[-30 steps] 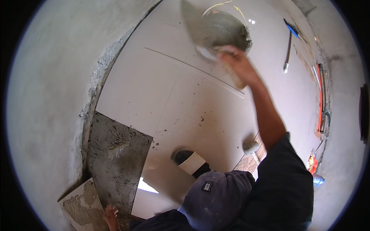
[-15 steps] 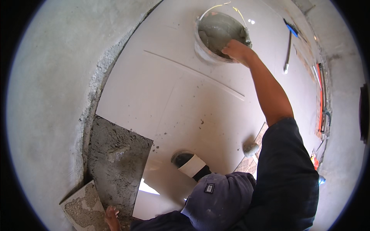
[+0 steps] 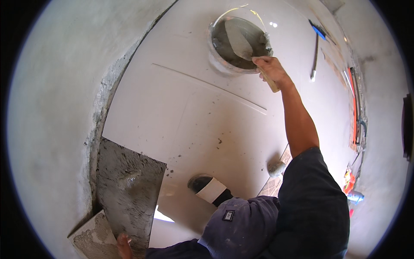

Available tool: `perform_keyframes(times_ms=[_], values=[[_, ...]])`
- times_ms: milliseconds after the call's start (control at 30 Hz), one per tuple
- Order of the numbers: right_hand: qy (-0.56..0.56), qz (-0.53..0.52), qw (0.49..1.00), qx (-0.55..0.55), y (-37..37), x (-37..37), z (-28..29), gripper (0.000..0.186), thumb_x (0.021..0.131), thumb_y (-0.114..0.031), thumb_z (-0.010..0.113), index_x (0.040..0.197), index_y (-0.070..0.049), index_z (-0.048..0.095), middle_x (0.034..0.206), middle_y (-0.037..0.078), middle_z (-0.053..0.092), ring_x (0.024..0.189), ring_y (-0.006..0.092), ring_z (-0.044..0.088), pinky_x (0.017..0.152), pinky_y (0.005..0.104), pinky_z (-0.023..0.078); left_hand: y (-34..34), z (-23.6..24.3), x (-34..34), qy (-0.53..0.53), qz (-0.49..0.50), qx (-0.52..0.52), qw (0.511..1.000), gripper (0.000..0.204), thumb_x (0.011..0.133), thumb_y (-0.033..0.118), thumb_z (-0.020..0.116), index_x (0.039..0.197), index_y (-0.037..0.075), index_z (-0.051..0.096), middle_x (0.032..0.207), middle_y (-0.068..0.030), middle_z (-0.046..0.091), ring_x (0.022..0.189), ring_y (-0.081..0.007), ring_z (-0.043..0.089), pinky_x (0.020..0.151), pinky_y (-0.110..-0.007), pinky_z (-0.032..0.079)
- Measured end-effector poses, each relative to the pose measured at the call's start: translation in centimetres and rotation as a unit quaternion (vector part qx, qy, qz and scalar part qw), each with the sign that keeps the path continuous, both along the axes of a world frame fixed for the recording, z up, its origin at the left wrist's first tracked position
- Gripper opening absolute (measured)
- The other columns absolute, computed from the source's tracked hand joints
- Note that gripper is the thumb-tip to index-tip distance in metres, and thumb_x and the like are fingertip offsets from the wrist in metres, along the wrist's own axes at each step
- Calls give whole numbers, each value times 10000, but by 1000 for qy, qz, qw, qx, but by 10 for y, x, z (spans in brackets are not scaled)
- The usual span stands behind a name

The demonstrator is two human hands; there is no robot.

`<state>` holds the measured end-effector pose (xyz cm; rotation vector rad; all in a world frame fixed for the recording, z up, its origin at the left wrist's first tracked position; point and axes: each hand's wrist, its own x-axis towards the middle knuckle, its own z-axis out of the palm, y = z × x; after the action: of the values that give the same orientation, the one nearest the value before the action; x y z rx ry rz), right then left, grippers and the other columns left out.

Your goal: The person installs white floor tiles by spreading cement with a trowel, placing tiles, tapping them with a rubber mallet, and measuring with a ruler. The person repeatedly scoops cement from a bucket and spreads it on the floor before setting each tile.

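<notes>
My right hand (image 3: 272,71) is closed round the wooden handle of a trowel (image 3: 239,42). Its mortar-coated blade lies over the opening of a bucket (image 3: 215,58) of wet grey mortar (image 3: 222,39). At the lower left, my left hand (image 3: 124,246) is closed at the edge of a tile (image 3: 95,235), with its fingers partly hidden. That tile is tilted beside the wall, and patchy mortar covers the face I see. Beyond it spreads a bed of wet mortar (image 3: 127,190), with a small shiny lump on top.
Large pale tiles (image 3: 142,103) cover the floor, with mortar crumbs and a thin strip (image 3: 211,88) on them. A rough concrete wall (image 3: 56,108) rises at left. A rubber mallet (image 3: 276,167) lies near my right sleeve; a blue-headed tool (image 3: 317,32) lies far right.
My right hand has drawn back slightly from the mortar, and the trowel blade, sunk out of sight before, now shows above it. My left hand stays by the tile.
</notes>
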<state>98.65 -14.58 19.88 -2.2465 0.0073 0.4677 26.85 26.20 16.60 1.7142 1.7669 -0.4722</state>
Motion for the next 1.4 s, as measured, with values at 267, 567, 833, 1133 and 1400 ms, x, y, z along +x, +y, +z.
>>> perform_keyframes(times_ms=[267, 567, 833, 1133, 1400], values=[[-80, 60, 995, -18, -5, -11, -2, 488, 866, -482, 638, 1111, -63, 677, 788, 3, 593, 609, 106, 518, 531, 276, 448, -15, 18, -3, -146, 12, -7, 989, 451, 960, 335, 535, 1234, -23, 554, 1127, -174, 631, 949, -224, 604, 846, -367, 471], [-9, 314, 949, -24, 109, -142, -4, 296, 898, -201, 637, 1143, -35, 644, 717, -45, 523, 571, 28, 419, 504, 209, 374, -64, 67, -31, -85, -110, 96, 986, 434, 912, 312, 603, 1169, -38, 599, 1119, -252, 631, 1057, -385, 614, 901, -410, 475], [-222, 627, 738, -117, 305, -367, -115, 336, 895, -315, 595, 1113, -62, 632, 978, 182, 675, 867, 344, 645, 756, 429, 509, -156, -32, -180, -60, 12, 149, 987, 459, 917, 340, 589, 1201, -21, 581, 1161, -258, 606, 1114, -419, 562, 935, -443, 450], [-149, 646, 718, -215, 313, -374, -78, 312, 912, -290, 532, 1052, -17, 593, 856, 206, 649, 845, 364, 645, 722, 433, 514, -220, -187, -245, 98, 170, 265, 944, 741, 948, 589, 374, 1446, 42, 327, 1507, -181, 307, 1424, -363, 217, 1120, -573, 162], [97, 298, 949, -30, 284, -526, -183, 364, 954, -382, 541, 1155, -89, 618, 707, 81, 606, 475, 137, 520, 432, 306, 465, -223, -209, -246, 92, 122, 277, 949, 806, 929, 633, 323, 1420, -6, 360, 1475, -190, 359, 1424, -361, 217, 1122, -599, 96]])
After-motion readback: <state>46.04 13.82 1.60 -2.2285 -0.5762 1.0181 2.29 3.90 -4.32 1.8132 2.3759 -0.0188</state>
